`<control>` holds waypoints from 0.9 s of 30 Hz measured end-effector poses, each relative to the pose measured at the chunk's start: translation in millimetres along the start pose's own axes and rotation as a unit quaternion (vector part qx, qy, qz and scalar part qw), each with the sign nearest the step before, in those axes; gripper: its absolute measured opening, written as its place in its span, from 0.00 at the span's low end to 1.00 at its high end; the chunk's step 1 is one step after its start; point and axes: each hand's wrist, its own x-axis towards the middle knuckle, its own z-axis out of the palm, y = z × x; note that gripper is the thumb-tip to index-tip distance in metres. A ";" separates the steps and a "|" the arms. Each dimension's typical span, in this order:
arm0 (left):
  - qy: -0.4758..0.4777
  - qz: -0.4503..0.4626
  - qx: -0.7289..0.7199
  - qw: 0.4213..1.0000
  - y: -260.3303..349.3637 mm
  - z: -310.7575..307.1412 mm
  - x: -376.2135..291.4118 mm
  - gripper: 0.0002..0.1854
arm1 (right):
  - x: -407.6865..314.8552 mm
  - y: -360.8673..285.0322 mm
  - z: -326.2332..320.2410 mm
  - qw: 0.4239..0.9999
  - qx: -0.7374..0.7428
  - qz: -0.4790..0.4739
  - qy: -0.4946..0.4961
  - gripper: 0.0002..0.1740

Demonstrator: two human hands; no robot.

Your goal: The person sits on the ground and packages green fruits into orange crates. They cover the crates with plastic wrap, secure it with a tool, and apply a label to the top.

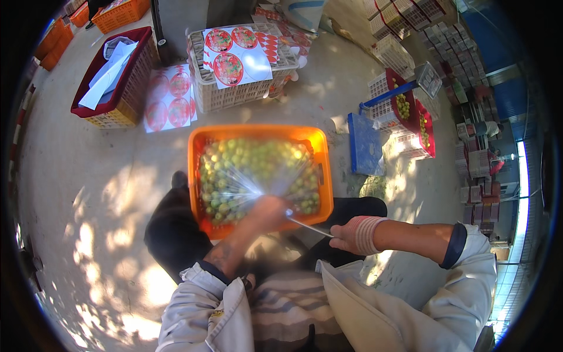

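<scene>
Between my knees stands an orange plastic crate (326,176) full of round green fruit (220,198), seen partly through clear plastic film (250,185). The film gathers to a bunch at my left hand (269,213), which is blurred by motion and closed on it over the crate's near edge. My right hand (356,235), in a pale glove with a striped cuff, grips one end of a thin whitish strand (310,226), perhaps twisted film or a tie. The strand runs to a small bright spot beside my left hand.
A pale crate (242,94) bearing printed sheets (237,57) stands beyond, with more sheets (169,99) beside it. A red-lined crate (127,83) is at the left. At the right are a blue platform scale (366,145) and red-lined crates of fruit (413,143). People are far right.
</scene>
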 end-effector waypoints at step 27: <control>0.042 -0.032 -0.080 0.995 -27.5 44.0 18.0 0.14 | 42.4 58.2 25.2 0.966 0.053 0.119 0.222 0.22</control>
